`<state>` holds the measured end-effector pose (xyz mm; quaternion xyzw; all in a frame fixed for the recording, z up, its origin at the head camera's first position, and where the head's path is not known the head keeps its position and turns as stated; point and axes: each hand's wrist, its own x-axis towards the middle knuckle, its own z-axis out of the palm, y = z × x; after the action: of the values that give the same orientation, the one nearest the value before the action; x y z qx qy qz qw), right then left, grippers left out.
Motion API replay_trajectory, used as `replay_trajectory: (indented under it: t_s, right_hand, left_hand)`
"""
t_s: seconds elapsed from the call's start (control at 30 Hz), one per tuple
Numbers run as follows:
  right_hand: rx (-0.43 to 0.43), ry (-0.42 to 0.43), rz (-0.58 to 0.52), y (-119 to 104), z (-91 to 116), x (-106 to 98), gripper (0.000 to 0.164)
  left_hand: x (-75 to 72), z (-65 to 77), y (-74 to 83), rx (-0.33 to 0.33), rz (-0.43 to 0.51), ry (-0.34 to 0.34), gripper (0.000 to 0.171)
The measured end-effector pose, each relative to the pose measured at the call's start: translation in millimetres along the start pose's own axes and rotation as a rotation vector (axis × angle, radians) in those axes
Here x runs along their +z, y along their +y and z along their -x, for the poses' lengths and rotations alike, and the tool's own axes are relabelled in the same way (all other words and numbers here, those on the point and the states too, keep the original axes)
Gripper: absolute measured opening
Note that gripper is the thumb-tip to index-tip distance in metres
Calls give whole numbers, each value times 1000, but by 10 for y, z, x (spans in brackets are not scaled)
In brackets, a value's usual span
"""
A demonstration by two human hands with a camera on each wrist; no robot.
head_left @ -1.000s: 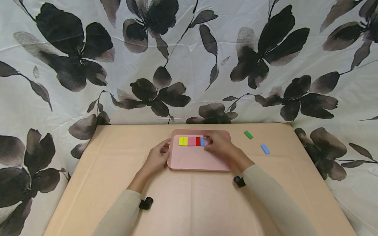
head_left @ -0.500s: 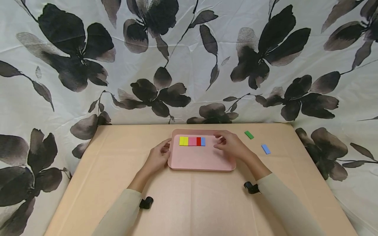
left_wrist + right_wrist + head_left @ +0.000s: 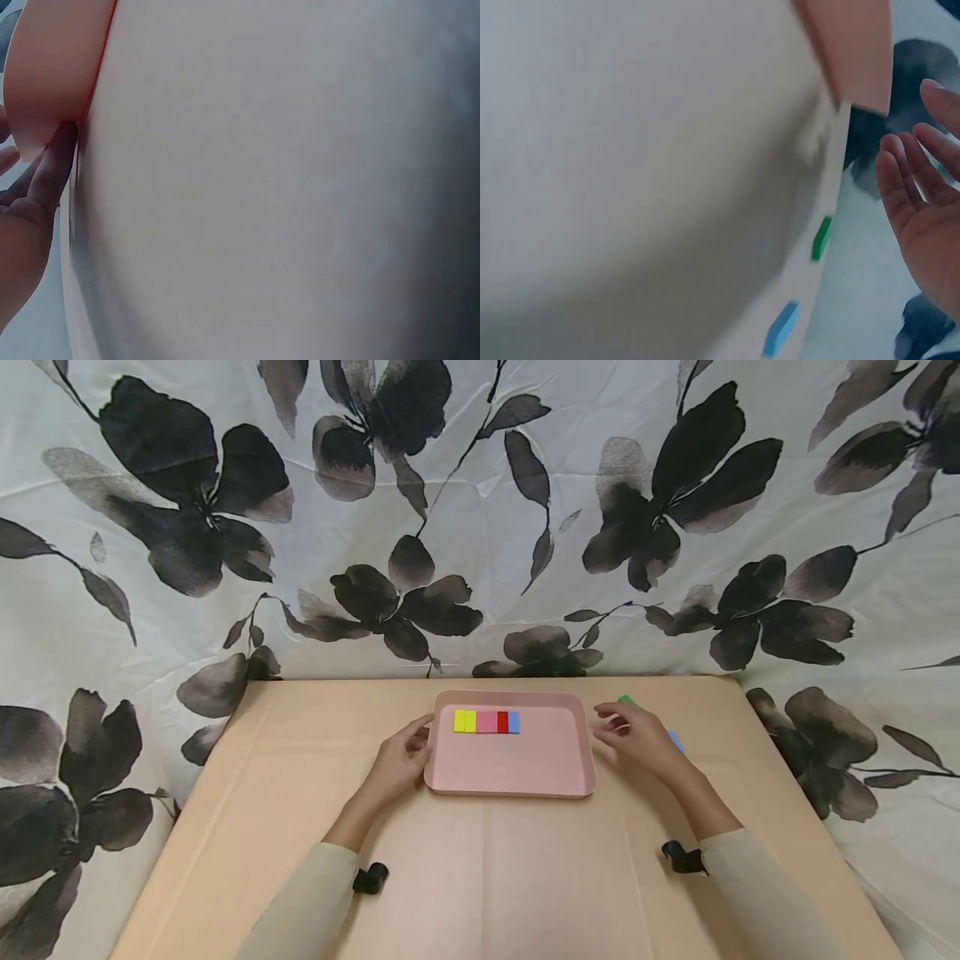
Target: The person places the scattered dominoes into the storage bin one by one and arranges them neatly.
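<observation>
A pink tray (image 3: 517, 768) lies on the table. On it sits a row of flat coloured tiles side by side: yellow tiles (image 3: 465, 721), a pink tile (image 3: 487, 722), a red tile (image 3: 502, 722) and a blue tile (image 3: 513, 722). My left hand (image 3: 401, 758) holds the tray's left edge; in the left wrist view, fingertips meet the tray's end (image 3: 56, 67). Off the tray's right side hovers my right hand (image 3: 637, 739), fingers loosely bent with nothing between them. It partly covers a green tile (image 3: 626, 699) and another blue tile (image 3: 677, 741) in the head view.
In the right wrist view, the loose green tile (image 3: 822, 238) and loose blue tile (image 3: 781, 328) lie near the far table edge. Behind the tan table (image 3: 487, 877) hangs a white cloth (image 3: 517, 543) with dark flowers.
My right hand has let go of the blue tile at the end of the row and moved right, off the tray. The left hand has stayed at the tray's edge.
</observation>
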<state>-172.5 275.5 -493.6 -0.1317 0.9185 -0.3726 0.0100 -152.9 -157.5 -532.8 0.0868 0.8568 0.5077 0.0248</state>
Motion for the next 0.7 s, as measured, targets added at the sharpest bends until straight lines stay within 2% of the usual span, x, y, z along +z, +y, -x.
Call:
replay_trajectory:
  t_s: [0.4,0.7]
  right_hand:
    - [67,91,105,414,274,-286,43]
    - [146,27,156,627,373,-436,47]
  left_hand:
    - [11,31,7,-10,-4,0,56]
    - [-4,20,21,-8,3,-1,56]
